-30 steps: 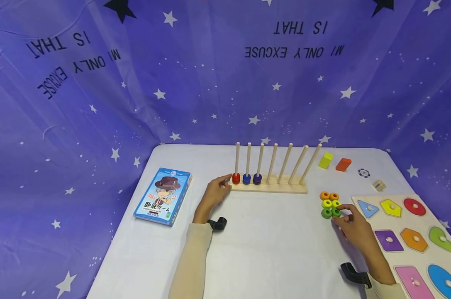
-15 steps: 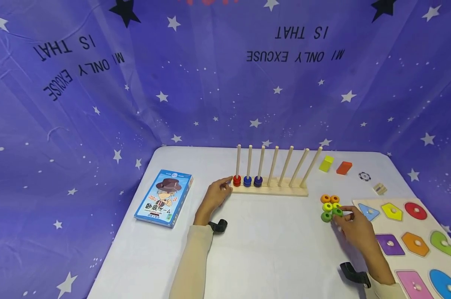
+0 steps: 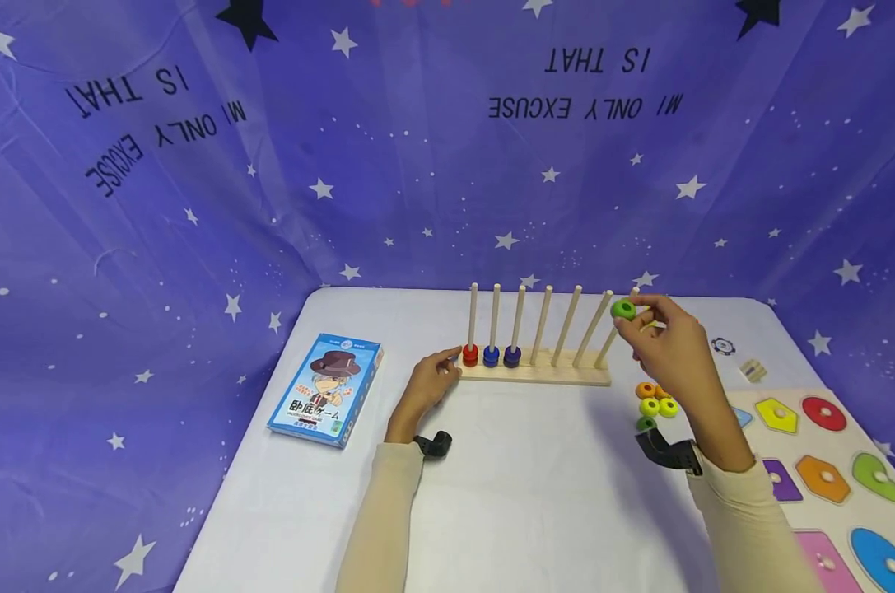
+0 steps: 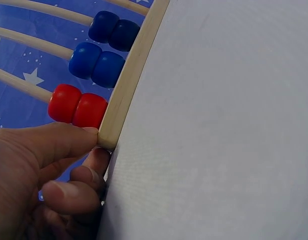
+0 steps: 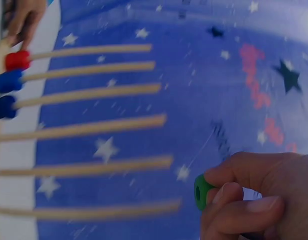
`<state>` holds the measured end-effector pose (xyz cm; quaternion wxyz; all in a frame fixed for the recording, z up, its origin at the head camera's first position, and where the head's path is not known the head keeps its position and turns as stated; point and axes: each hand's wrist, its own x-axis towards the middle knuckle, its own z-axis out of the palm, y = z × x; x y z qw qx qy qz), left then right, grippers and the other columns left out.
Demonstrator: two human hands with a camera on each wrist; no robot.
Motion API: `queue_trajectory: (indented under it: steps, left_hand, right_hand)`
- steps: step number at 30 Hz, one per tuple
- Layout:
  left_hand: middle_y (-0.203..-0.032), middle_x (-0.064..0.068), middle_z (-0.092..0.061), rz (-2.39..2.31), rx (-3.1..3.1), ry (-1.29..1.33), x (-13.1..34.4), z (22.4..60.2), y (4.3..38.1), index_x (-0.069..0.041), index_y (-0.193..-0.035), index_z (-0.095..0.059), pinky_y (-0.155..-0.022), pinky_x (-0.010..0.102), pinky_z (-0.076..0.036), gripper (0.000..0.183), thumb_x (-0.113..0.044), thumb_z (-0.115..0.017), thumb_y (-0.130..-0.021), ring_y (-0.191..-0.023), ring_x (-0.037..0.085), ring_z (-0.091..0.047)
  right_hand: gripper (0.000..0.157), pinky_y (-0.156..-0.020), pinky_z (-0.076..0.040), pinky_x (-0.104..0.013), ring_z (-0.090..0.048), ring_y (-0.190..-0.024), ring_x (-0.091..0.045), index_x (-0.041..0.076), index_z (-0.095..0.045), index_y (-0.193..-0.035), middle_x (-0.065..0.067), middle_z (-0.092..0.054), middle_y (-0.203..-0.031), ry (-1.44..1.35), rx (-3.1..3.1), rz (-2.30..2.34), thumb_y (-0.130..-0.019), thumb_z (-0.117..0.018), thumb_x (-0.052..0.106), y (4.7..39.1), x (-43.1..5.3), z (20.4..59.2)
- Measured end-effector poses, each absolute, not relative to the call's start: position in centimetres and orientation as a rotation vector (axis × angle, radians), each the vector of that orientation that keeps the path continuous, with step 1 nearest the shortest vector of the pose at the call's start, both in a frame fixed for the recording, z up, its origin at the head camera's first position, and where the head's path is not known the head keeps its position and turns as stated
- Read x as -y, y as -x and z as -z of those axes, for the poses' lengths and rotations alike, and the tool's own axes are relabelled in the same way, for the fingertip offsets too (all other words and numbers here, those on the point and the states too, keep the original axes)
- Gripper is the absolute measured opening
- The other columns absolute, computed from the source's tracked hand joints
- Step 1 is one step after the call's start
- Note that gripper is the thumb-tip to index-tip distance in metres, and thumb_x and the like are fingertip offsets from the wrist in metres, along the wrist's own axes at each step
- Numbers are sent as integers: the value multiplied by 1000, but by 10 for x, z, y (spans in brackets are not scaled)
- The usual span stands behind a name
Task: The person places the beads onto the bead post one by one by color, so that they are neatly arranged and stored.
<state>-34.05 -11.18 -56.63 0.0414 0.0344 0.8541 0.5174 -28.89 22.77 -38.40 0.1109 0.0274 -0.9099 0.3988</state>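
Observation:
My right hand is raised near the rightmost pegs, pinching a green bead between thumb and fingers. In the right wrist view the same green bead shows its hole, just beyond the peg tips. The wooden peg rack stands on the table with seven-like upright rods in a row. Its three left pegs carry red beads, blue beads and dark blue beads, two on each. My left hand grips the left end of the rack's base, fingertips right beside the red beads.
Loose orange, yellow and green beads lie right of the rack, partly behind the right wrist. A shape puzzle board fills the right side. A blue game box lies at left. A round chip and small wooden block sit behind.
My right hand has picked the right-hand green bead off the table and carried it up and away from me to the rack's right pegs. The left hand stays at the rack's end.

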Motion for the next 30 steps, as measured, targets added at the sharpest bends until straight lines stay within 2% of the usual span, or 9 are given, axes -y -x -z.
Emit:
queue_trajectory:
  steps: [6,16,23,30]
  left_hand:
    - [-89,3,-60,-1582,-2620,-101,112,569,342,-20,-135,-57,-35,22,-39,45,-13,-61,-91,-38,8,-40]
    - [-88,2,-58,-1597,-2590,-127,107,571,340,-16,-134,-58,-37,23,-39,44,-13,-62,-90,-45,8,-41]
    - [-83,4,-56,-1619,-2596,-135,109,567,338,-16,-133,-58,-37,22,-36,42,-12,-61,-91,-46,8,-40]
    - [-90,3,-58,-1604,-2604,-112,110,566,340,-16,-133,-58,-37,21,-37,43,-13,-62,-91,-45,8,-41]
  right_hand:
    - [47,-51,-49,-32,-60,-63,-21,10,-53,-128,-7,-56,-91,-253,2761,-1187,-91,-61,39,322,-189,358]
    - [41,-53,-51,-33,-61,-64,-21,9,-53,-127,-7,-58,-90,-292,2852,-1213,-92,-63,28,343,-165,370]
    - [49,-51,-49,-35,-59,-60,-24,14,-48,-135,-8,-57,-86,-277,2782,-1218,-92,-63,32,330,-169,371]
    - [46,-44,-46,-33,-60,-57,-21,14,-51,-131,-7,-58,-87,-111,2691,-1199,-93,-58,40,292,-211,390]
